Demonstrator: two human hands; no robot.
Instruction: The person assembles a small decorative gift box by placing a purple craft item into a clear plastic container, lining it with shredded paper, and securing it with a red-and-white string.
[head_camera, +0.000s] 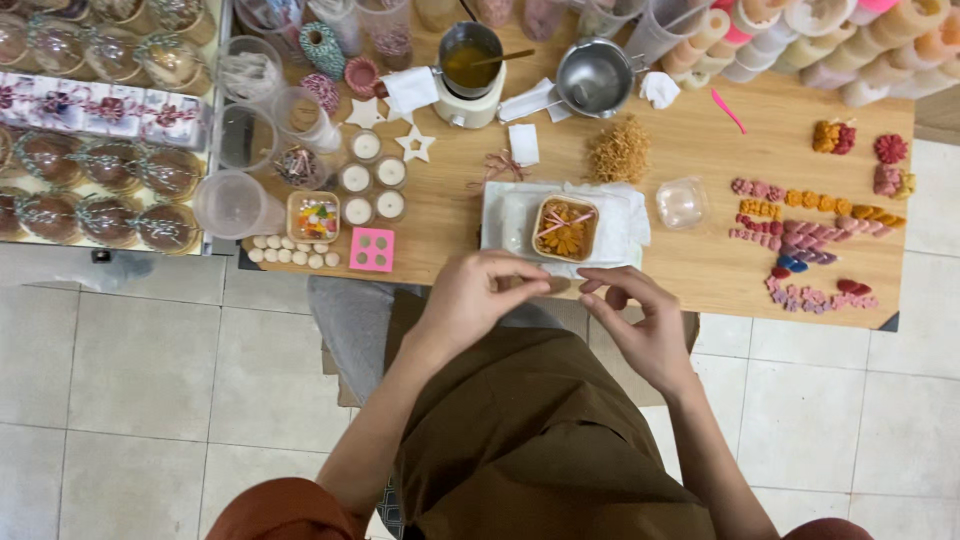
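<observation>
Both hands at surface's (700, 270) near edge: left hand (478, 295) pinching something tiny, right hand (640, 320) loosely open, empty. Filled bowl (565, 228) just beyond, between them.

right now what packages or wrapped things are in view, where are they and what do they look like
Round clear packs: shelf far left, in rows, brown contents, tied with red-and-white twine.
Flat patterned boxes: same shelf, one row, pale with red bows.
Small square tub: table left, tan rim, bright mixed bits inside.
Clear domed lid: table centre-right, empty-looking.
No screens or signs show.
</observation>
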